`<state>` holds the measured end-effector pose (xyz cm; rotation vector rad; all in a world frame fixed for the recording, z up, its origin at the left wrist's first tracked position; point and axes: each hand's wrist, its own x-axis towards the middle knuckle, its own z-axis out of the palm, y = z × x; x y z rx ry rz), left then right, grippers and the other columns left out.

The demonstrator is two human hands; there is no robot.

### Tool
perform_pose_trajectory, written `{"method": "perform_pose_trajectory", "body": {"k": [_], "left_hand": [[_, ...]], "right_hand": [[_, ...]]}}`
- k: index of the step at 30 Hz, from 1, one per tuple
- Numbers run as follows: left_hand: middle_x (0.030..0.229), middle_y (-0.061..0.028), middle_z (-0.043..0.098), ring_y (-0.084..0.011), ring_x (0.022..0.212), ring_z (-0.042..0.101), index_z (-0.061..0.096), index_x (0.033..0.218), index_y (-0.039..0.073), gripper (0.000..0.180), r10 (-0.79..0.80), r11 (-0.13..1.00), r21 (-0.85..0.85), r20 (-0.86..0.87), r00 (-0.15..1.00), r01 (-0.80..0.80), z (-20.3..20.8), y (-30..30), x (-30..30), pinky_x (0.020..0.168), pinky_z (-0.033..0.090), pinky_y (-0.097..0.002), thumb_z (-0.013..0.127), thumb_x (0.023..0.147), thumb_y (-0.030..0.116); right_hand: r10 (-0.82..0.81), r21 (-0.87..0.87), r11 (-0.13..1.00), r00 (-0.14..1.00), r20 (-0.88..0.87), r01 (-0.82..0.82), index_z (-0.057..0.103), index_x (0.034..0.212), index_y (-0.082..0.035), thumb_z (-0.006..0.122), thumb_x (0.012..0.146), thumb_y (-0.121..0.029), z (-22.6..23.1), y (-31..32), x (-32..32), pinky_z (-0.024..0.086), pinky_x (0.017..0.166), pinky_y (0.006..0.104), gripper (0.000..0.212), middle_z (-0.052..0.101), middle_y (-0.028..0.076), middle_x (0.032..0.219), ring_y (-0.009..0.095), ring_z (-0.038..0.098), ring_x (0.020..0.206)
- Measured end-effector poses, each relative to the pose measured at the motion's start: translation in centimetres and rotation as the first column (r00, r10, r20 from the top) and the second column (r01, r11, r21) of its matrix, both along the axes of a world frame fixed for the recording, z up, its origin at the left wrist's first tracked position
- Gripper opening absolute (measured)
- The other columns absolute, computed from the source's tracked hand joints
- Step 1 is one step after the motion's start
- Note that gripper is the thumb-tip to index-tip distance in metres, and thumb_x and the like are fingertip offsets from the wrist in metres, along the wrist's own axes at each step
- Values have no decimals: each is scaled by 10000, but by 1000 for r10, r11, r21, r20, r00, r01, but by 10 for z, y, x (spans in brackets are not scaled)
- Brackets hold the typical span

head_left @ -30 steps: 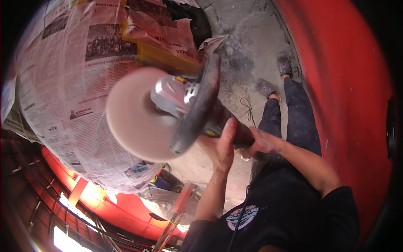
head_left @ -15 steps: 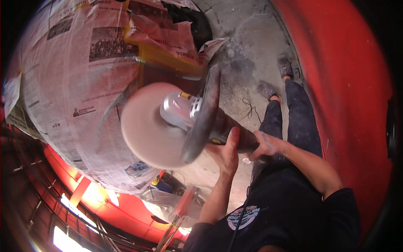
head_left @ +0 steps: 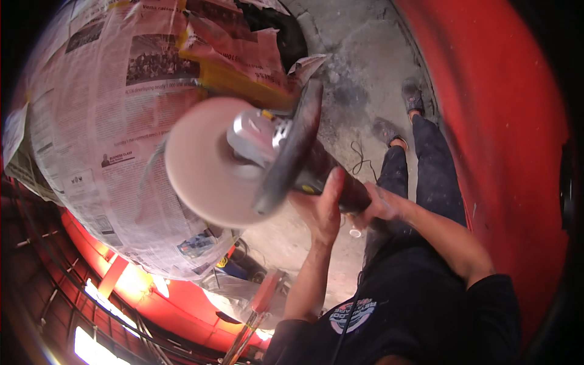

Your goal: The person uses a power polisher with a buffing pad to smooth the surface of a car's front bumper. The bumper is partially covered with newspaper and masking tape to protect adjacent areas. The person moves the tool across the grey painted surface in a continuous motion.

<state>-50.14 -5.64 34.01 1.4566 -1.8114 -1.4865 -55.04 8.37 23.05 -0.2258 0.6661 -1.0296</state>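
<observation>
A polisher [head_left: 255,137] with a wide pale pad [head_left: 204,164], a silver head and a black body hangs in front of me. My left hand [head_left: 321,207] is closed round its body from below, the thumb laid up along the side. Farther back, my right hand [head_left: 382,205] grips the rear end of the same tool. A thick black loop handle [head_left: 292,149] arches across the tool's front, and neither hand is on it. The pad's face looks smooth and blurred. Behind it, a bulging surface covered in newspaper [head_left: 91,134] fills the left; whether the pad touches anything is hidden.
Yellow tape [head_left: 243,85] edges the newspaper near a dark gap. A red panel [head_left: 493,121] curves along the right side. A thin black cord [head_left: 363,159] lies on the grey floor [head_left: 365,48] by my feet. Below the newspaper stands a red-topped stand [head_left: 267,292].
The polisher has shifted slightly left and upward, with both hands moving along with it. My grip on it looks the same.
</observation>
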Motion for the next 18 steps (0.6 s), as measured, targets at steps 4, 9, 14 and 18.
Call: {"method": "perform_pose_trajectory", "body": {"k": [4, 9, 14, 18], "left_hand": [[1413, -147, 494, -243, 1277, 505, 305, 1521, -22, 938, 70, 997, 43, 0, 998, -70, 5, -6, -8, 1123, 366, -392, 867, 808, 213], [1275, -137, 593, -245, 1149, 603, 432, 1441, -29, 838, 100, 983, 147, 56, 993, -107, 10, 29, 74, 1023, 482, -404, 893, 784, 211], [1239, -146, 624, -254, 1111, 633, 427, 1438, -17, 818, 83, 877, 471, 42, 996, -93, 55, 69, 169, 983, 503, -404, 877, 794, 212], [1211, -154, 649, -262, 1080, 657, 424, 1435, -7, 801, 83, 768, 638, -2, 997, -62, 62, 82, 219, 951, 520, -404, 864, 802, 213]], "right_hand": [[-23, -50, 998, 997, 70, 26, 684, 951, -36, 764, 671, -111, -3, -15, 0, 524, 713, 308, 301, 695, 33, 815, 143, 662, 760], [158, -72, 981, 955, -252, -181, 688, 995, -29, 771, 684, -143, 31, -3, 6, 541, 758, 351, 341, 724, 94, 882, 194, 677, 820], [111, -263, 942, 931, -347, -210, 642, 1137, -21, 793, 661, -90, 24, 23, 57, 543, 842, 423, 505, 720, 196, 1023, 346, 705, 986], [224, -268, 915, 931, -287, -302, 632, 1133, -55, 763, 704, -153, 36, 47, 130, 524, 844, 446, 460, 708, 182, 1035, 358, 684, 1010]]}}
